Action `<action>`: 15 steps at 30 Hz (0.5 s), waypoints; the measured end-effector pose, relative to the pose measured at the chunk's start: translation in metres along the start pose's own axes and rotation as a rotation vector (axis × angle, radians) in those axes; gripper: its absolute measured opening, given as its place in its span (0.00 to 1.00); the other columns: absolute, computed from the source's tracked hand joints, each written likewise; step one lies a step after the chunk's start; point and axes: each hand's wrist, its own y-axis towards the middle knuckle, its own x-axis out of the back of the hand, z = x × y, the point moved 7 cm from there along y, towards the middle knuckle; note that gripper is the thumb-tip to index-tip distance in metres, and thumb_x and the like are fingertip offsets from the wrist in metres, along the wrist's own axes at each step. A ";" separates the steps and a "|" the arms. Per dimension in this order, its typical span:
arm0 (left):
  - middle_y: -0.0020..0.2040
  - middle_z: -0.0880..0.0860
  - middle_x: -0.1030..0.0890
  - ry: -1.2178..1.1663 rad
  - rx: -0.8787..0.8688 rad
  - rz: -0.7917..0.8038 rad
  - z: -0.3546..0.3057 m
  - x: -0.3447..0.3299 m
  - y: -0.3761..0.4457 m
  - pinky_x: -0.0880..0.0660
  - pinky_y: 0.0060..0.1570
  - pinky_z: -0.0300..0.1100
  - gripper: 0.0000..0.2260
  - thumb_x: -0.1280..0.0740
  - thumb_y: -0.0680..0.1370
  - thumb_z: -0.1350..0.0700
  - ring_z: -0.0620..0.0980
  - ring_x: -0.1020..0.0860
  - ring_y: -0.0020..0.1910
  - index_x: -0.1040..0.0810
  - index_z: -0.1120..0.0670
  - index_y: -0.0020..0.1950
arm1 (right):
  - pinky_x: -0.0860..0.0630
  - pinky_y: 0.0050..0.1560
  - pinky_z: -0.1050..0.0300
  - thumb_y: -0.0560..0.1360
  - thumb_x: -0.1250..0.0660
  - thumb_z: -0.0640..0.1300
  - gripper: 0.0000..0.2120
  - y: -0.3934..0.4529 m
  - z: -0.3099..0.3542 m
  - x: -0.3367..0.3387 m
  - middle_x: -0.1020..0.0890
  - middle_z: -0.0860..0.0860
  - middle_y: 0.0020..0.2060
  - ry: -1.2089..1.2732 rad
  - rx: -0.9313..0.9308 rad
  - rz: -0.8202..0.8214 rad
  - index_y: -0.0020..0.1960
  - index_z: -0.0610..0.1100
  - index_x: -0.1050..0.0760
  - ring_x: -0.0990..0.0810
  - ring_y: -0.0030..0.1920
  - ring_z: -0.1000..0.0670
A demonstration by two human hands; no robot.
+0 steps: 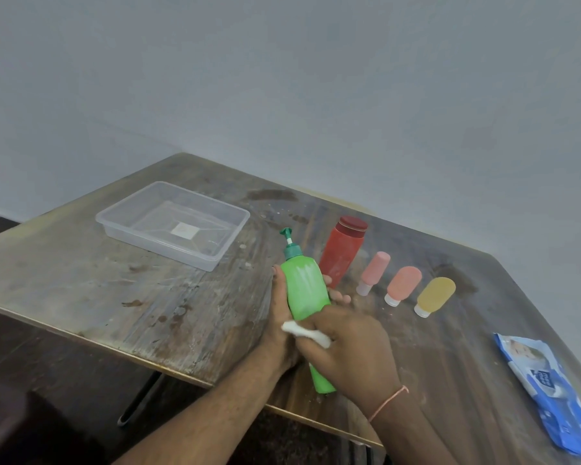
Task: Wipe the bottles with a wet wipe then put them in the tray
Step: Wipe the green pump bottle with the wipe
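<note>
Gripped from below by the left hand (279,317), fingers curled round the far side of the green pump bottle (305,290), fingertips peeking out on its right edge. Held slanted at lower centre of the frame, pump head toward the upper left, base toward the bottom edge. Wrapped across the bottle's lower half by the right hand (353,350), with a white wet wipe (307,333) bunched between palm and plastic; only a crumpled fold of it seen, the rest buried under the fingers. Hid the bottle's middle entirely, so only the base showed again below the wrist. Wore a thin reddish thread on that wrist.

Stood upright just right of the green one: a red bottle (342,251), foot masked by the fingertips. Lined up further right, cap-down or lying, hard to say which: a pink bottle (374,271), an orange bottle (404,284) and a yellow bottle (436,295), all soft with blur, no labels readable.

Sat at left centre on the worn wooden table (114,290): a clear plastic tray (128,226), nothing in it but a pale sticker on its floor. Lay at lower right, cut partly by the frame edge: a blue wipes pack (547,391), print too smeared to read.
</note>
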 end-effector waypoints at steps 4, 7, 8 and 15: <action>0.49 0.63 0.18 0.023 0.010 0.008 0.004 0.004 0.002 0.30 0.68 0.65 0.43 0.40 0.73 0.20 0.64 0.18 0.52 0.20 0.60 0.59 | 0.23 0.35 0.54 0.75 0.30 0.60 0.10 0.000 -0.013 0.015 0.16 0.58 0.37 0.039 -0.100 -0.113 0.44 0.56 0.14 0.19 0.38 0.56; 0.49 0.64 0.19 0.006 0.011 0.039 0.005 0.003 0.002 0.31 0.70 0.69 0.43 0.40 0.73 0.20 0.66 0.20 0.55 0.21 0.60 0.60 | 0.25 0.32 0.52 0.73 0.28 0.58 0.09 -0.003 -0.009 0.009 0.18 0.57 0.33 0.038 -0.062 -0.021 0.40 0.55 0.15 0.21 0.34 0.55; 0.48 0.64 0.19 0.004 0.009 0.044 0.004 0.001 0.000 0.32 0.71 0.70 0.43 0.39 0.73 0.20 0.66 0.20 0.56 0.21 0.61 0.60 | 0.24 0.31 0.52 0.73 0.28 0.58 0.08 -0.002 -0.004 0.008 0.18 0.56 0.33 0.014 -0.026 -0.011 0.40 0.55 0.15 0.21 0.34 0.55; 0.44 0.61 0.16 0.084 -0.022 -0.024 -0.002 0.001 -0.004 0.19 0.50 0.52 0.41 0.46 0.76 0.22 0.59 0.16 0.44 0.18 0.60 0.55 | 0.26 0.35 0.55 0.75 0.29 0.58 0.08 0.010 -0.008 0.009 0.17 0.56 0.36 -0.012 -0.085 -0.070 0.44 0.56 0.14 0.20 0.37 0.54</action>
